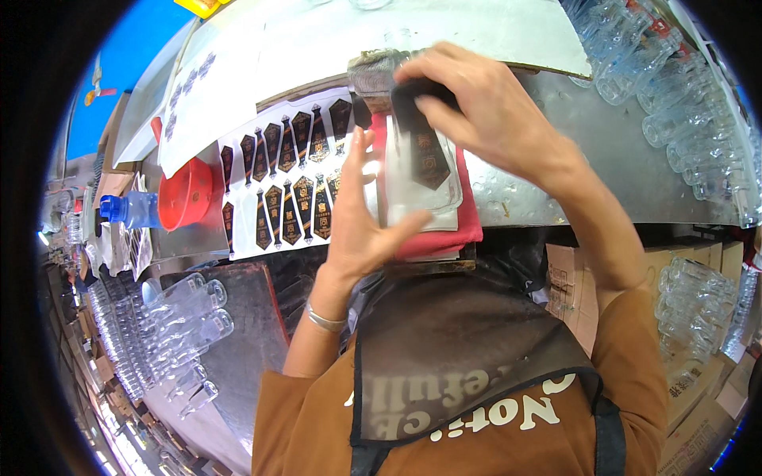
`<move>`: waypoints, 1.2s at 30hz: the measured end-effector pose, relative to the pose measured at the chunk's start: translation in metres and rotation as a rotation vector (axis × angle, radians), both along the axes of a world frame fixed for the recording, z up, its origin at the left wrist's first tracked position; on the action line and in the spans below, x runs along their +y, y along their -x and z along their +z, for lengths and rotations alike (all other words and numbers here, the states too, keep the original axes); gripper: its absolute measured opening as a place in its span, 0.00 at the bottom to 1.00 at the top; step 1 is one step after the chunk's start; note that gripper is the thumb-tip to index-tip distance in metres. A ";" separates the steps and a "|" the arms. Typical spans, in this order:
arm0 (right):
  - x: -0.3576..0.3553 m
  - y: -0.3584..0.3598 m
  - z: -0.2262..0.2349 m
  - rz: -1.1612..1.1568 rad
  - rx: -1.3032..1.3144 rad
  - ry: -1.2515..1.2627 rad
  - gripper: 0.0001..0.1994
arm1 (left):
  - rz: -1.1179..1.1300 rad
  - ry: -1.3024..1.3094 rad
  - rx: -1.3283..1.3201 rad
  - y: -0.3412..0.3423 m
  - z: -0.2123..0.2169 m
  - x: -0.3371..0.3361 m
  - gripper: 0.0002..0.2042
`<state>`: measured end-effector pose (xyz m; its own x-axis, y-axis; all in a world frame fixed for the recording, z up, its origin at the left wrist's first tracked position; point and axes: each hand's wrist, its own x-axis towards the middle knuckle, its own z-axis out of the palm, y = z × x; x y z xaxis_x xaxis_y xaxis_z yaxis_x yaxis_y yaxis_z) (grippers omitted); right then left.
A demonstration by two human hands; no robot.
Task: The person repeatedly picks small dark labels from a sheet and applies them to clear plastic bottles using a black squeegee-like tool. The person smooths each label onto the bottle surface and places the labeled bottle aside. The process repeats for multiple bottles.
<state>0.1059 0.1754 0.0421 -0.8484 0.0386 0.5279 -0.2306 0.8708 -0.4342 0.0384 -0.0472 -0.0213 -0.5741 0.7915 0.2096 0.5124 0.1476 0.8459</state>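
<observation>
A clear glass bottle (pixel 451 186) lies on a white cloth over a red towel (pixel 468 214). On its upper face is a black, tie-shaped decal (pixel 431 163) with gold marks. My right hand (pixel 484 107) is at the far end of the bottle, fingers closed round a black flat piece (pixel 425 94), blurred by motion; its exact kind does not show. My left hand (pixel 361 222) stands at the bottle's left side, fingers spread and thumb out toward the bottle, with nothing in it. Left of it lies a white sheet (pixel 246 194) bearing rows of similar black decals.
A grey cloth-wrapped block (pixel 373 75) stands just beyond the bottle. Farther left are a red bowl (pixel 186 194) and a blue-capped plastic bottle (pixel 131 209). Clear glass bottles crowd the far right (pixel 635 71) and the lower left (pixel 186 325). Cardboard boxes (pixel 567 289) stand below the bench at right.
</observation>
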 end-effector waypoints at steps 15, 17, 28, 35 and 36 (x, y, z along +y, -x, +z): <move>0.002 0.015 0.004 -0.087 0.149 -0.034 0.10 | 0.035 -0.041 0.037 -0.025 -0.009 0.011 0.61; -0.025 -0.009 -0.007 -0.003 0.195 -0.126 0.08 | 0.059 -0.008 -0.004 -0.024 -0.011 0.007 0.62; -0.006 -0.031 -0.035 0.168 0.237 0.190 0.12 | 0.027 -0.011 0.020 -0.019 -0.016 0.001 0.58; 0.018 -0.026 -0.030 0.001 0.045 0.464 0.09 | -0.015 -0.050 -0.069 -0.016 -0.019 0.000 0.59; 0.023 -0.020 -0.026 -0.109 0.031 0.597 0.09 | -0.015 -0.047 -0.055 -0.017 -0.016 0.002 0.59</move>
<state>0.1264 0.1987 0.0157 -0.8074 0.4213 0.4131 -0.1747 0.4980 -0.8494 0.0550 -0.0451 -0.0377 -0.5738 0.7903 0.2150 0.4667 0.0997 0.8788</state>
